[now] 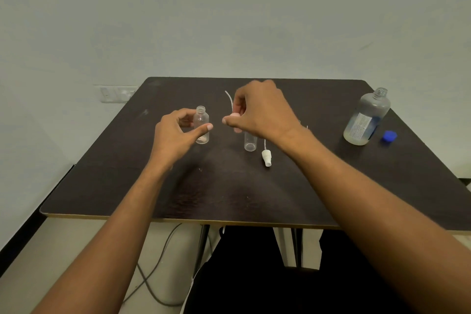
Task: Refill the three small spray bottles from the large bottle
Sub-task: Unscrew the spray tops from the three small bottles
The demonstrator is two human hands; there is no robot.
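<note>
Head view, only view available

Surface: dark brown laminate table (331,186); the person sits at its 6 o'clock edge with both bare forearms reaching in

- The left hand (175,135) has fingers and thumb curled round a small clear plastic bottle (202,120). The thumb tip lies across the front, the fingers on the far side. This bottle stands upright and uncapped at about 10 o'clock from table centre. It looks empty.
- The right hand (262,109) has thumb and fingertips pinched together on a whitish spray head (234,116), held above the table. Its thin dip tube (229,98) curves up toward 11 o'clock.
- A second small clear bottle (249,144) stands upright near table centre, its upper part hidden by the right hand.
- A white loose spray head (266,158) lies on its side at 4 o'clock of the second bottle.
- The third small bottle is not in sight.
- A large translucent plastic bottle with a printed label (367,115) stands at 2 o'clock, well apart from the small ones. It is uncapped and the liquid sits low in the base.
- A blue screw cap (390,135) lies just beside the large bottle at its 4 o'clock.

Handling (judgement)
- Small bottles: very light, thin-walled, stiff enough to pinch and easy to tip. Take each at mid-body and keep the base down on the table while filling, since the neck is narrow.
- Large bottle: light at this fill level, with smooth and probably squeezable sides. Grip round the labelled body without squeezing and tilt slowly.
- Spray heads: take by the collar, because the tube is thin and probably bends easily
</note>
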